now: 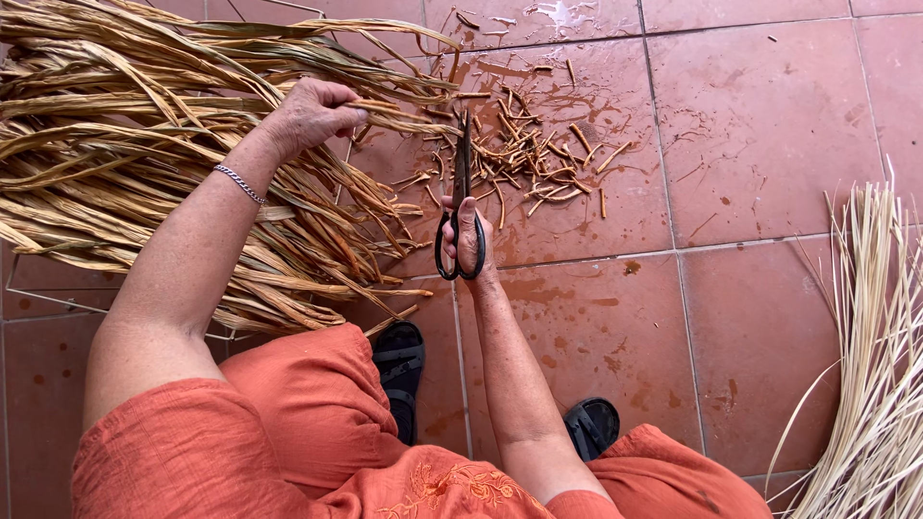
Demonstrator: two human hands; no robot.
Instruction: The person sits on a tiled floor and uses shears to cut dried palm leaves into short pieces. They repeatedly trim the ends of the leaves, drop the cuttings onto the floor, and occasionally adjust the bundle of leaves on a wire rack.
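Your left hand (312,113) is closed around one dried leaf strip (404,108) pulled from the big heap of leaves (115,144) on the tiled floor (769,125), and your right hand (468,235) grips the loops of the black shears (461,207), blades nearly shut just beside the strip's end. The strips look light, dry and springy, likely brittle at the tips, so pinch near the cut; trimmed bits (538,154) lie beyond the blades

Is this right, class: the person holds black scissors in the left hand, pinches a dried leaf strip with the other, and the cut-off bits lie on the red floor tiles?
Not quite. The head view shows the black scissors in the right hand, not the left. The left hand pinches the dried leaf strip, and the cut-off bits do lie on the red floor tiles.
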